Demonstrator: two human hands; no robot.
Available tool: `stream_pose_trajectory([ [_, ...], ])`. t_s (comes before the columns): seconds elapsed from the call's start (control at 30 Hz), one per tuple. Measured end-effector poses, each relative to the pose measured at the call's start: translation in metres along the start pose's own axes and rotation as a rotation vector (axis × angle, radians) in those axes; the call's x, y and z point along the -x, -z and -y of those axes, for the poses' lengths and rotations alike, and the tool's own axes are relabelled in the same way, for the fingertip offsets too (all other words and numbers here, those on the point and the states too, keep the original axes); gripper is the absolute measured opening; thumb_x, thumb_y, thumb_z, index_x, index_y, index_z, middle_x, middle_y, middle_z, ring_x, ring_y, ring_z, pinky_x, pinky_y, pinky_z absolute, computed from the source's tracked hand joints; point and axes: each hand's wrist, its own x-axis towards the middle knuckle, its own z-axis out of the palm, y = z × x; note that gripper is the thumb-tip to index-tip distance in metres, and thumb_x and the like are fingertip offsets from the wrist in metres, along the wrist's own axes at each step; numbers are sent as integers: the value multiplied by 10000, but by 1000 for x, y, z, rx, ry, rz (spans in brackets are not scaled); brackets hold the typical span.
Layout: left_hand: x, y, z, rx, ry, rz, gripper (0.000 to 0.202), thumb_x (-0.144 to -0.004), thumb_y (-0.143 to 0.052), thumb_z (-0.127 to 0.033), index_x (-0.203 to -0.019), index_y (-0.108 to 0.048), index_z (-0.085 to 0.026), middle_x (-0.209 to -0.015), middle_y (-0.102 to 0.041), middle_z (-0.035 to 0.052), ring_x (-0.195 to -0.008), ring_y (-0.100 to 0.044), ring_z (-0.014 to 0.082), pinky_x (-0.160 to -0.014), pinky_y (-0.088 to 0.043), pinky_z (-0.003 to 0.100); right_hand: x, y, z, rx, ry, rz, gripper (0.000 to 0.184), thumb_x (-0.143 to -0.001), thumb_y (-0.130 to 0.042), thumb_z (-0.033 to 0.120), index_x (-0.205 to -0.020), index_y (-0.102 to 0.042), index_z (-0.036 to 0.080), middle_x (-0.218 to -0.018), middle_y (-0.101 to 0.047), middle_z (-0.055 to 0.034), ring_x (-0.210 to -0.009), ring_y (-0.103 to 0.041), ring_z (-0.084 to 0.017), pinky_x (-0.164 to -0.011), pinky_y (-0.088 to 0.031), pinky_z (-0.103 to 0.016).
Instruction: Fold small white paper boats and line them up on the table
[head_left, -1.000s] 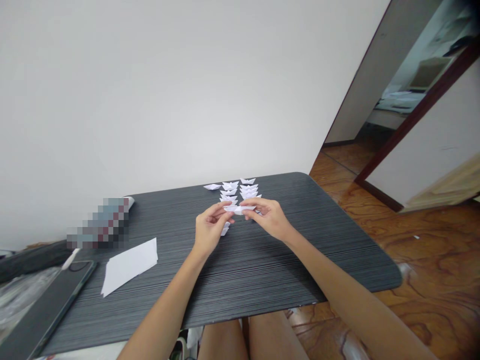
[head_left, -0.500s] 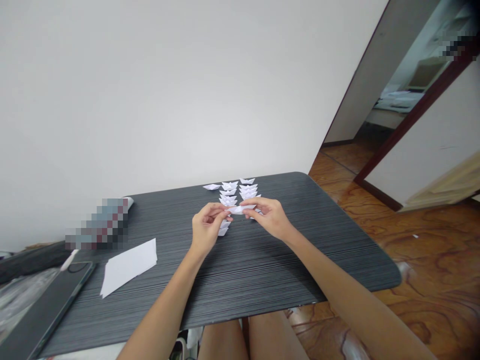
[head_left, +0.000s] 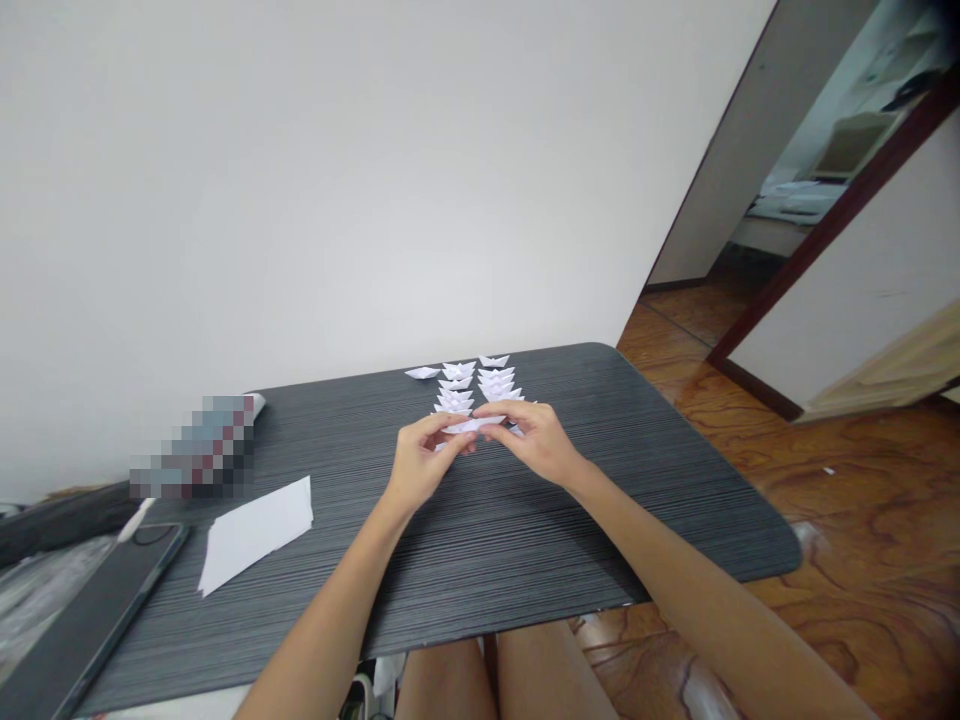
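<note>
Paper boat, head view: lies between both sets of fingers, left hand pinching its nine o'clock end, right hand its three o'clock end (both grips narrow). Other folded boats stand on the dark table toward twelve.

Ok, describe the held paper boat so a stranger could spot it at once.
Start at the dark table by the pale wall and find the cluster of white paper boats on it. There, the left hand and right hand meet at one held boat. Its neighbours rest on the table; this one alone is pinched by both hands.
</note>
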Motion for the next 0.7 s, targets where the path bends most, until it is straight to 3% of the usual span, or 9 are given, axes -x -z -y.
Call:
stream_pose_trajectory([
  [0.13,0,-2,-2,46,38,-32,144,-665,-637,-242,-731,-630,-113,-577,-613,20,-503,-576,118,-516,-491,237,0,-1,-5,-125,-108,29,190,-710,-593,256,-878,-629,173,-841,-660,-47,-683,-625,-141,-664,-506,-269],
  [0.4,0,-3,-2,6,80,-16,144,-681,-620,-247,-697,-623,-104,-531,-609,26,-470,-566,116,-498,-476,234,-1,-2,-4,-302,-279,117,142,-699,-595,264,-750,-587,132,-519,-538,16,-471,-523,-95,-480,-441,-223],
  [0.7,0,-3,6,10,135,72,189,-704,-590,-291,-741,-590,-105,-508,-570,0,-426,-525,88,-437,-438,196,2,-6,-9,-287,-289,170,135,-732,-545,255,-796,-535,137,-547,-538,14,-434,-479,-69,-439,-386,-194],
])
